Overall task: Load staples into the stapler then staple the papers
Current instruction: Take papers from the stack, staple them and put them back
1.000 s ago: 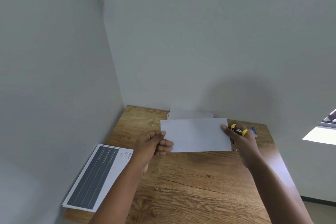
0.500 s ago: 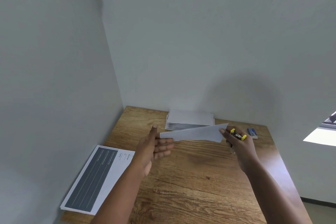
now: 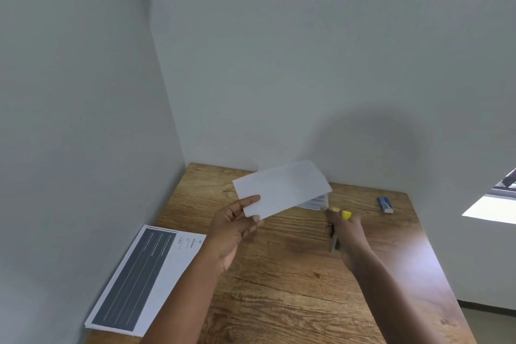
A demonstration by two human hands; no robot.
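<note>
My left hand (image 3: pixel 234 227) pinches the lower left corner of a white paper (image 3: pixel 282 188) and holds it tilted above the wooden table (image 3: pixel 293 274). My right hand (image 3: pixel 344 234) is apart from the paper, to its lower right, closed around a small black and yellow stapler (image 3: pixel 345 214); only the yellow tip and a dark lower end show. Behind the raised paper, a stack of white papers (image 3: pixel 314 202) lies near the back wall, mostly hidden.
A printed sheet with a dark panel (image 3: pixel 145 276) lies on a thin stack at the table's left front edge. A small blue staple box (image 3: pixel 385 204) sits at the back right. Grey walls close the table on the left and back.
My right hand let go of the paper and dropped lower with the stapler. My left hand regripped the paper alone and swung it from nearly edge-on to face up, tilted.
</note>
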